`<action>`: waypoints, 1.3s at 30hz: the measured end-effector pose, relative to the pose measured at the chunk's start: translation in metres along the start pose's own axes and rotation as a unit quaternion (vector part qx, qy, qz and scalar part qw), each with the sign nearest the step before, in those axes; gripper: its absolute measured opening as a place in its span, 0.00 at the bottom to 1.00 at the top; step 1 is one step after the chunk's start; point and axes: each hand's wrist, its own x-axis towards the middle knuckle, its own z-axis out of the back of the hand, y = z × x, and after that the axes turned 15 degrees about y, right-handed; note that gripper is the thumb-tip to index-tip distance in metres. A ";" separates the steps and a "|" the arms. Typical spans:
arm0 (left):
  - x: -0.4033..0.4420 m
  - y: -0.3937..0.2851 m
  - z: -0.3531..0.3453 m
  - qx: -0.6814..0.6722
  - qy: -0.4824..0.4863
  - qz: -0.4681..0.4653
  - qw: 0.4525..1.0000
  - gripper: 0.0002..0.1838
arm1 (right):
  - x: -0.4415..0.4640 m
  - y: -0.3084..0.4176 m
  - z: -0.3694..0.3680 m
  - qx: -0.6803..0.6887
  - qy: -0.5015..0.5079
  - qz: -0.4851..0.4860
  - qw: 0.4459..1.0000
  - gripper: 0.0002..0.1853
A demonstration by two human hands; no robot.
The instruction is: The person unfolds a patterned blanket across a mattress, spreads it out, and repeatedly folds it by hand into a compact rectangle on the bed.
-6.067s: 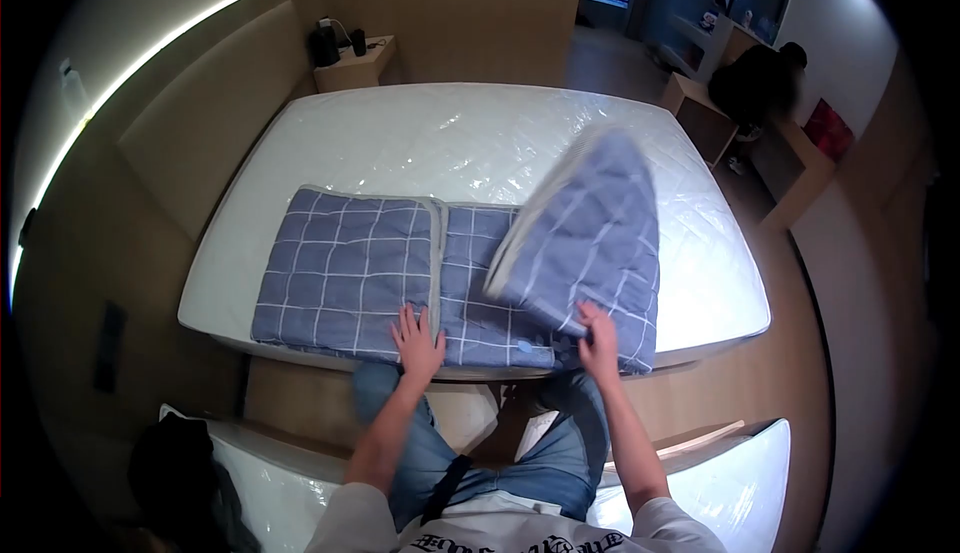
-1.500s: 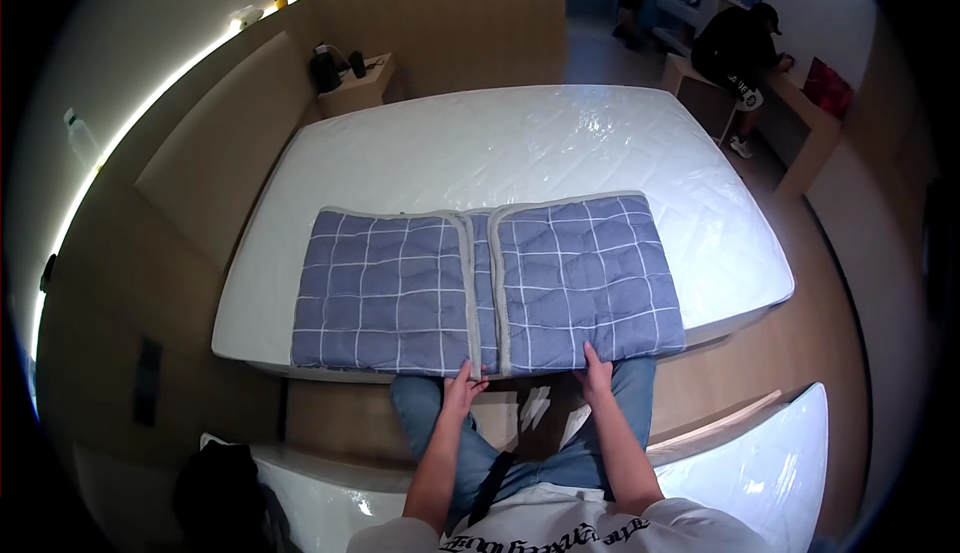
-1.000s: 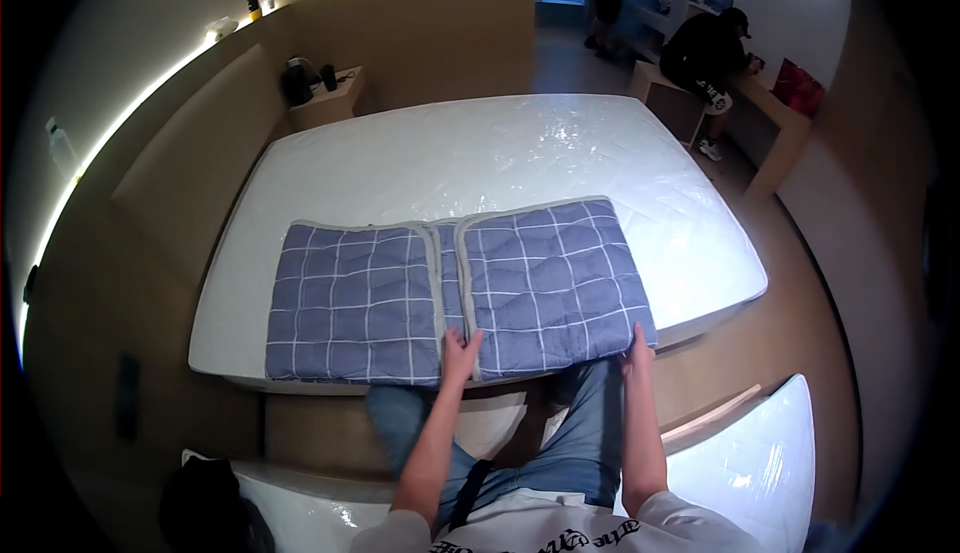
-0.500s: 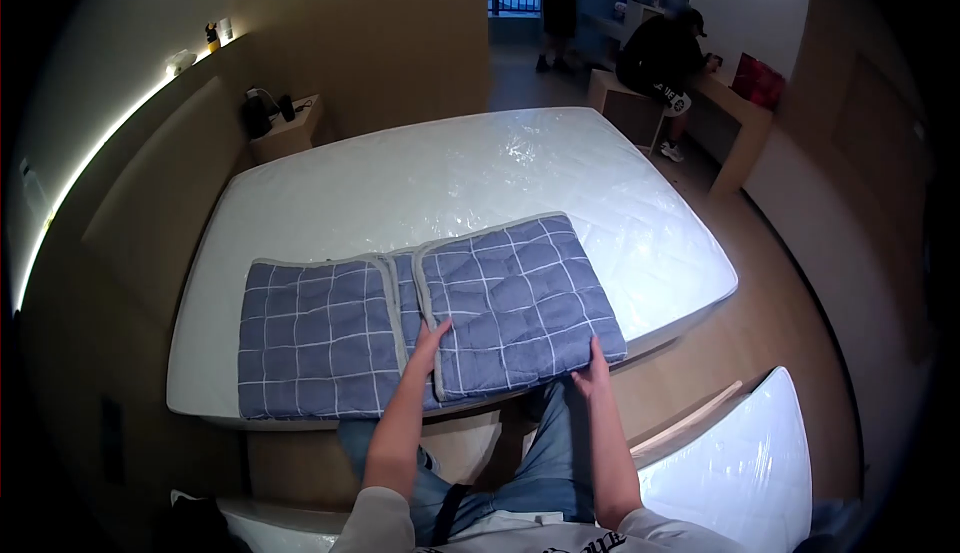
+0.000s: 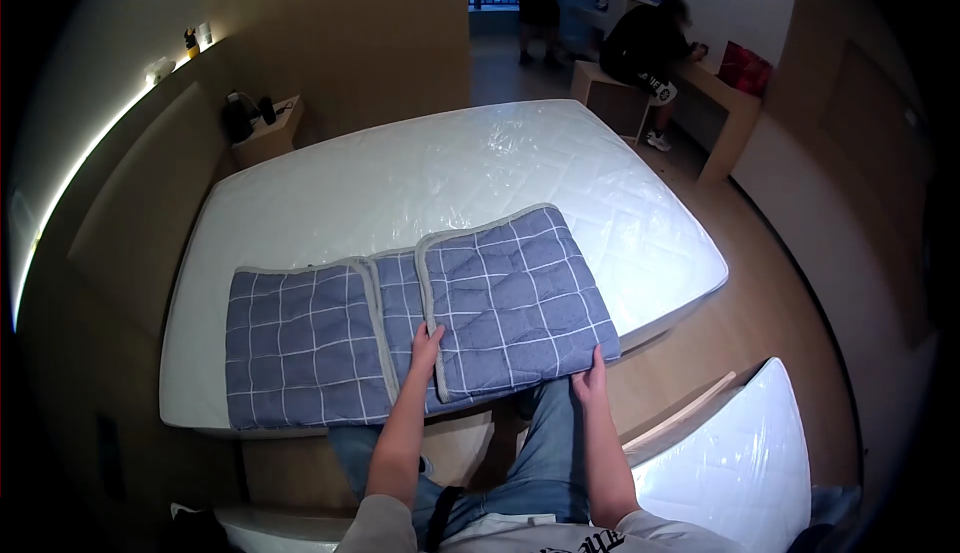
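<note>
- At far left, a nightstand (image 5: pixel 268 143) is set beside the headboard (image 5: pixel 150 173), presumably for easy reach; the dark objects on it are hard to make out.
- Next, the checked quilt (image 5: pixel 400 293) is laid along the near side of the mattress (image 5: pixel 400 193), by which it seems well supported; both ends are folded inward — a strip is left between them.
- Right of that strip, the bound edge of one folded end is pinched by the left hand (image 5: pixel 428 350), apparently so that the layers are kept together; some fingertips are hidden.
- Farther right, that end's near corner is gripped by the right hand (image 5: pixel 592 378) — thumb on top, fingers concealed below — likely as a counterhold.
- Beyond, a seated person (image 5: pixel 645 48) is only dimly seen, and a second mattress (image 5: pixel 730 463) is partly hidden by the wearer's body.
</note>
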 end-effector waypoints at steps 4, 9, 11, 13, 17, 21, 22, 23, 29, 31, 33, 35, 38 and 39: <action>-0.012 -0.028 -0.017 -0.075 -0.059 0.012 0.995 0.29 | -0.005 0.004 -0.038 -0.101 -0.090 0.010 0.991 0.24; -0.008 -0.048 -0.023 0.026 0.000 -0.177 0.984 0.33 | 0.002 0.002 -0.016 -0.149 -0.103 0.005 0.983 0.26; -0.008 -0.040 -0.021 0.037 -0.002 -0.191 0.981 0.34 | 0.001 0.004 -0.016 -0.155 -0.083 0.011 0.984 0.26; -0.014 -0.009 -0.010 0.238 -0.067 -0.170 0.954 0.33 | -0.002 0.003 -0.012 -0.159 -0.064 0.012 0.985 0.26; -0.023 0.005 -0.003 -0.006 -0.037 -0.079 0.996 0.32 | -0.004 0.006 -0.030 -0.164 -0.067 0.022 0.984 0.26; -0.053 0.008 -0.002 -0.127 -0.048 -0.047 0.990 0.26 | -0.016 0.006 -0.022 -0.121 -0.075 -0.029 0.989 0.27; -0.058 0.014 -0.001 -0.073 -0.043 -0.019 0.996 0.23 | -0.018 0.006 -0.030 -0.135 -0.083 -0.029 0.987 0.27; -0.061 0.023 0.002 -0.020 -0.039 0.012 0.999 0.20 | -0.016 0.004 -0.028 -0.133 -0.084 -0.034 0.987 0.27; -0.070 0.022 -0.004 -0.054 -0.043 -0.126 0.990 0.14 | -0.011 0.006 -0.022 -0.190 -0.076 -0.027 0.979 0.27; -0.069 0.031 -0.006 -0.003 -0.084 -0.144 0.986 0.14 | -0.012 0.011 -0.021 -0.260 -0.109 -0.066 0.957 0.28; -0.073 0.028 -0.005 0.019 -0.093 -0.130 0.987 0.14 | -0.014 0.019 -0.018 -0.327 -0.141 -0.101 0.929 0.28; -0.084 0.017 -0.005 0.040 -0.102 -0.118 0.987 0.14 | -0.014 0.036 -0.016 -0.402 -0.139 -0.359 0.831 0.31; -0.134 0.000 -0.007 0.028 -0.076 -0.075 0.994 0.13 | -0.029 0.039 -0.019 -0.410 -0.128 -0.328 0.841 0.35; -0.155 0.001 -0.002 -0.026 -0.060 -0.017 0.998 0.16 | -0.030 0.041 -0.020 -0.388 -0.142 -0.283 0.866 0.34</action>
